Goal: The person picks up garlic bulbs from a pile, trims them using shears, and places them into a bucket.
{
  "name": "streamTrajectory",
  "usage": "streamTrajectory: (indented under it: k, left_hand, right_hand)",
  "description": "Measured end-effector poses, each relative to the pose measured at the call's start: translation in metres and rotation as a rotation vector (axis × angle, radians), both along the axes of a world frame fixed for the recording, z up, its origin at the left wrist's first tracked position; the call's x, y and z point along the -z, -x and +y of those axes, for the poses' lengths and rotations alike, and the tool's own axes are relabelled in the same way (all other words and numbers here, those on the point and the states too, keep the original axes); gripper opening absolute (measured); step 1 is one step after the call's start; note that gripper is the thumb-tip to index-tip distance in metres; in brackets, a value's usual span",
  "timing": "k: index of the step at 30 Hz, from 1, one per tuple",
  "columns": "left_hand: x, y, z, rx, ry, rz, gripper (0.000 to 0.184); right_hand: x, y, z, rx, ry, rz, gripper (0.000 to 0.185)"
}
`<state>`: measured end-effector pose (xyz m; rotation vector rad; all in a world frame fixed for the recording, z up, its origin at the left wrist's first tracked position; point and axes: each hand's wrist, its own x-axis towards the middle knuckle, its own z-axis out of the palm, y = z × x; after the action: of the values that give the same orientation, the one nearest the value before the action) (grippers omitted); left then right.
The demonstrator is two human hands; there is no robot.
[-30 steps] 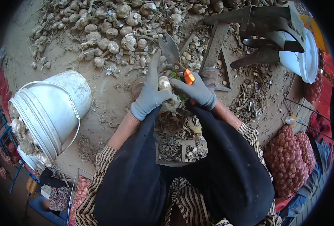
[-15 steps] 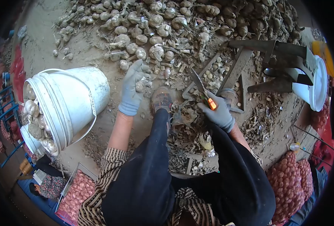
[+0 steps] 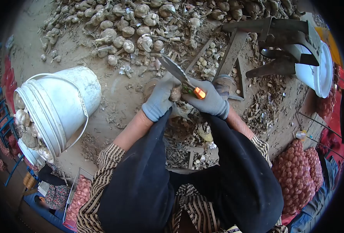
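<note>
In front of my knees, my gloved left hand is closed around a garlic bulb, whose lower part shows beside the fingers. Close against it, my gloved right hand grips a knife by its orange and green handle. The dark blade points up and left, passing above the left fingers. Whether its edge touches the garlic's stem is hidden. Beyond both hands spreads a heap of loose garlic with dry stems still on.
A white bucket of garlic lies tipped at left. A dark metal frame and another white bucket stand at right. Filled net sacks rest lower right. Another person sits lower left near a garlic crate. Trimmings litter the ground.
My left hand has come in from the left and now holds a garlic bulb beside the knife. My right hand has moved up and left. The view has shifted slightly.
</note>
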<state>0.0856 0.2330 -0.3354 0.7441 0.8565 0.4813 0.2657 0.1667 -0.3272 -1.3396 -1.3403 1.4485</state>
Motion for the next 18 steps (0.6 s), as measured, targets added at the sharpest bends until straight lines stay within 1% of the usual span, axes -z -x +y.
streamTrajectory:
  k: [1, 2, 3, 5, 6, 8, 9, 11, 12, 14, 15, 17, 18]
  left_hand:
    - [0.004, 0.004, 0.0, 0.004, 0.001, 0.001, 0.023]
    - [0.007, 0.009, 0.004, 0.081, -0.137, 0.082, 0.027]
    - [0.012, 0.012, 0.007, 0.155, -0.277, 0.164, 0.032]
    - [0.013, 0.01, 0.017, -0.244, 0.288, -0.07, 0.039]
    - [0.008, 0.02, 0.026, -0.401, 0.291, 0.074, 0.042]
    - [0.008, 0.044, 0.049, -0.437, -0.098, 0.141, 0.038]
    - [0.012, 0.057, 0.065, -0.441, -0.288, 0.332, 0.035]
    - [0.017, 0.083, 0.097, -0.339, -0.414, 0.618, 0.033]
    - [0.024, 0.089, 0.115, -0.232, -0.602, 0.79, 0.04]
    - [0.033, 0.091, 0.138, 0.017, -0.813, 1.15, 0.05]
    - [0.044, 0.092, 0.148, 0.156, -0.858, 1.256, 0.056]
    - [0.062, 0.084, 0.157, 0.29, -0.879, 1.409, 0.056]
    - [0.06, 0.076, 0.158, 0.324, -0.833, 1.466, 0.055]
  right_hand:
    - [-0.006, -0.003, 0.001, -0.025, 0.099, 0.061, 0.057]
    - [-0.011, -0.002, 0.003, -0.01, 0.15, 0.074, 0.052]
    - [-0.01, -0.003, 0.003, -0.011, 0.148, 0.074, 0.052]
    - [-0.006, -0.005, 0.003, 0.002, 0.092, -0.002, 0.049]
    - [-0.007, -0.006, 0.001, 0.037, 0.117, -0.019, 0.046]
    - [0.007, -0.01, -0.014, 0.082, 0.125, -0.07, 0.043]
    - [0.015, -0.01, -0.022, 0.147, 0.111, -0.118, 0.039]
    - [0.018, -0.01, -0.029, 0.232, 0.164, -0.086, 0.038]
    - [0.014, -0.012, -0.029, 0.21, 0.254, -0.105, 0.035]
    - [0.011, -0.011, -0.026, 0.233, 0.234, -0.121, 0.035]
    - [0.009, -0.011, -0.023, 0.228, 0.239, -0.113, 0.033]
    - [0.004, -0.01, -0.017, 0.232, 0.205, -0.132, 0.033]
    - [0.002, -0.01, -0.015, 0.234, 0.167, -0.141, 0.033]
